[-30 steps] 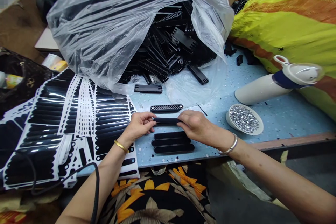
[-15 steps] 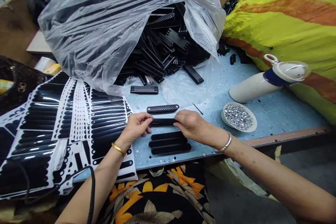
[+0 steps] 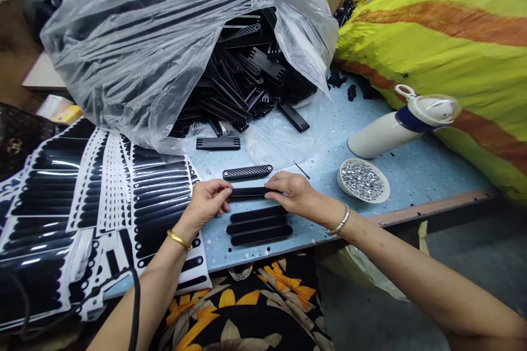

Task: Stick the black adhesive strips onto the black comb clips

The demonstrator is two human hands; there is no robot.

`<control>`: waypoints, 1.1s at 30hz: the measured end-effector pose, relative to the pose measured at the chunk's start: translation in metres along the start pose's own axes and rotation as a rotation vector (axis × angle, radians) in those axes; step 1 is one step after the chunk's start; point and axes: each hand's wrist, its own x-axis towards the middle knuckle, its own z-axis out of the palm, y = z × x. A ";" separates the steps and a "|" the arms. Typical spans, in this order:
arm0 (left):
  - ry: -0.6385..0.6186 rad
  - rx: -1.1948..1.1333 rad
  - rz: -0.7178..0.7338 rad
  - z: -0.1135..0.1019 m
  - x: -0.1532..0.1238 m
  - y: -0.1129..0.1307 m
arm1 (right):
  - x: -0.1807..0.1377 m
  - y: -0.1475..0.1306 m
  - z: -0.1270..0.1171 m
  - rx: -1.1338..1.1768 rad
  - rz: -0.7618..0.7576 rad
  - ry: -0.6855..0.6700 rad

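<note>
My left hand [image 3: 208, 201] and my right hand [image 3: 291, 192] pinch the two ends of a long black plastic strip [image 3: 248, 192] just above the pale blue table [image 3: 415, 175]. Both hands are closed on it. Right below lie three matching black strips [image 3: 260, 226] side by side. A mesh-topped black strip [image 3: 247, 171] rests just beyond the held one, and a toothed black comb piece [image 3: 218, 143] lies further back.
A big clear plastic bag [image 3: 135, 55] spilling several black comb parts [image 3: 247, 88] fills the back. White sheets of black stickers [image 3: 102, 192] cover the left. A white dish of rhinestones [image 3: 363, 180], a white bottle [image 3: 395, 126] and a yellow sack [image 3: 444, 38] stand right.
The view has shifted so everything sits slightly left and lower. Both hands keep holding the same black strip in the same place above the three laid strips.
</note>
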 end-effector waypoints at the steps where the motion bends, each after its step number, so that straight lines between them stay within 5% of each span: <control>1: -0.001 0.001 0.001 0.000 0.000 0.000 | -0.001 0.000 0.001 0.003 0.002 0.015; 10: -0.004 -0.002 0.001 0.000 -0.001 0.000 | -0.008 0.001 0.008 -0.016 -0.123 0.105; 33: 0.031 -0.001 -0.005 0.002 0.000 0.002 | -0.013 0.008 0.014 0.079 -0.075 0.162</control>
